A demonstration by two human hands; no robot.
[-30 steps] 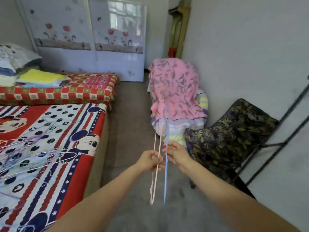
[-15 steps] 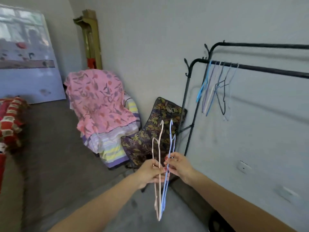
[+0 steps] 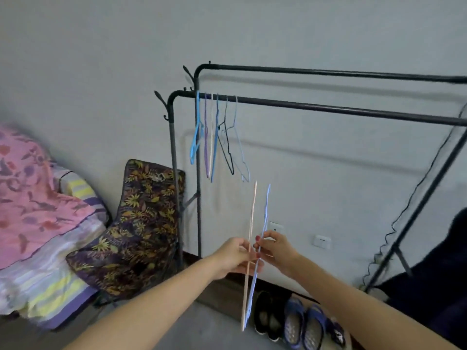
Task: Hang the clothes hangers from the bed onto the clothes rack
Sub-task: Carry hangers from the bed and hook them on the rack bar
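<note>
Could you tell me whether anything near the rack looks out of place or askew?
Nothing stands out. The hung hangers are bunched at the left end of the rack's lower bar, some tilted. The left hand holds a pink hanger, the right hand a blue one.

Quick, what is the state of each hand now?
Left hand: closed, holding the pink hanger.
Right hand: closed, holding the blue hanger.

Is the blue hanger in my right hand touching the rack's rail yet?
Apart. The head view shows the blue hanger in the right hand, its top well below the lower rail, with bare wall between.
</note>
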